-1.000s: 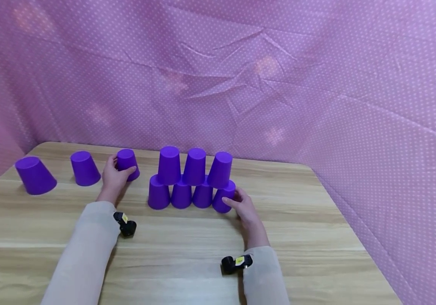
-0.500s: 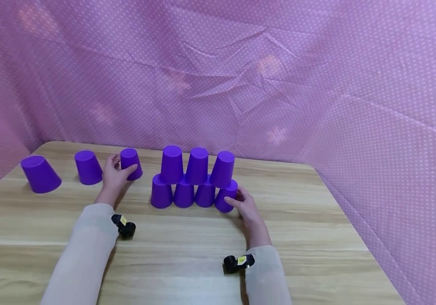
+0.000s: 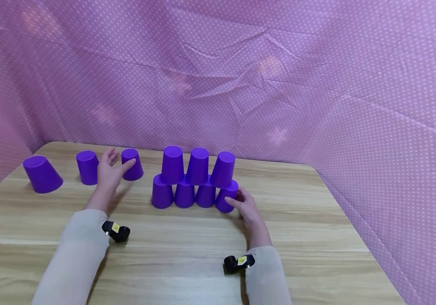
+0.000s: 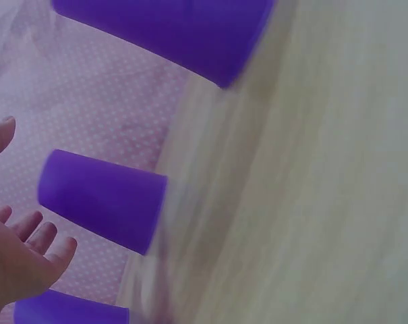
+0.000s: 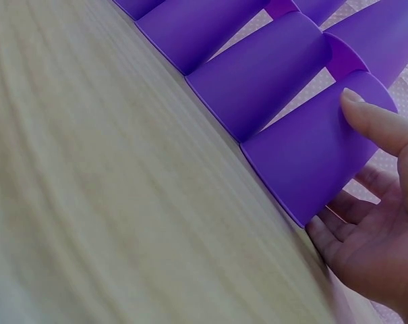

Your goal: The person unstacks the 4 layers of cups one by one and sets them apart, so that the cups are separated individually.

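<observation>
In the head view, several upside-down purple cups stand in a bottom row point(image 3: 184, 195), with three more purple cups point(image 3: 197, 166) upside down on top of them. My right hand point(image 3: 249, 210) holds the rightmost bottom cup point(image 3: 224, 200); its thumb lies on the near side and the fingers are around the far right side. My left hand point(image 3: 108, 174) is spread just left of a lone purple cup point(image 4: 102, 199). In the left wrist view the thumb and fingers stand apart from that cup.
Two more upside-down purple cups, a middle one point(image 3: 87, 168) and a far-left one point(image 3: 42, 174), stand left of my left hand. The wooden table point(image 3: 172, 262) ends at a pink dotted cloth point(image 3: 218, 84) behind and at the sides.
My left hand has let go of the lone cup and drawn back to the left, its fingers spreading. The right hand keeps its hold, and the stacked cups stay put.
</observation>
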Motion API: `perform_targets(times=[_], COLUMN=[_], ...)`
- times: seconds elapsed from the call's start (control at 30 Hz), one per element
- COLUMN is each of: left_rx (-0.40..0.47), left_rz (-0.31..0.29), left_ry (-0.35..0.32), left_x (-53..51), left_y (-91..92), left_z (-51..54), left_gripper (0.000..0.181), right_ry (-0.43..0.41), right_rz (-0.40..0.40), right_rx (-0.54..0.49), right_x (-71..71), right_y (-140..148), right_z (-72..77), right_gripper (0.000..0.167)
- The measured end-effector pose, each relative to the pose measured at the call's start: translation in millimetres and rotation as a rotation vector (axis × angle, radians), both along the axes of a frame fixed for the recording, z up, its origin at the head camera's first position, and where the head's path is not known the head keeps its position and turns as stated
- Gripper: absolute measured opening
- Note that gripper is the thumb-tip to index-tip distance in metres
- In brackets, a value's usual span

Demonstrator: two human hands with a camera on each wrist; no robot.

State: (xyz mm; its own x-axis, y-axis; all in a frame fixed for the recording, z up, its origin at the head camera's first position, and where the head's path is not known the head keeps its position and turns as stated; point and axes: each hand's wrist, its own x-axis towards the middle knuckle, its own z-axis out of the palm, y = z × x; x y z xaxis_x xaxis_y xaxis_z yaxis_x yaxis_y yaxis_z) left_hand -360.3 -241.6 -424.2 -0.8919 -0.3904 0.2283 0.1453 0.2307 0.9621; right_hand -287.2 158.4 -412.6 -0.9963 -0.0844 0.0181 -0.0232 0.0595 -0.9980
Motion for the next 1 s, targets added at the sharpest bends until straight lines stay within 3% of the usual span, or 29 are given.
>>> perform_targets(times=[0.3, 0.67, 0.77, 1.0], left_rx=[0.004, 0.032, 0.008, 0.04], left_rz=[-0.056, -0.155, -0.197, -0.305], left_ry=[0.015, 0.046, 0.066, 0.128], left_x=[32.3, 91.6, 99.6, 102.5], left_y=[5.1, 42.7, 51.5, 72.4], left_z=[17.0, 71.9, 80.1, 81.1], left_gripper=[0.092, 0.079, 0.076, 0.071], right_ry=[-0.008, 0.008, 0.005, 0.008], right_rz=[-0.007, 0.002, 0.003, -0.001], right_rx=[-0.015, -0.023, -0.021, -0.022], right_x=[0.1, -0.6, 1.1, -0.9], right_y=[0, 2, 1, 2], right_z=[0.2, -1.4, 1.0, -2.0], right_gripper=[0.05, 0.051, 0.05, 0.049])
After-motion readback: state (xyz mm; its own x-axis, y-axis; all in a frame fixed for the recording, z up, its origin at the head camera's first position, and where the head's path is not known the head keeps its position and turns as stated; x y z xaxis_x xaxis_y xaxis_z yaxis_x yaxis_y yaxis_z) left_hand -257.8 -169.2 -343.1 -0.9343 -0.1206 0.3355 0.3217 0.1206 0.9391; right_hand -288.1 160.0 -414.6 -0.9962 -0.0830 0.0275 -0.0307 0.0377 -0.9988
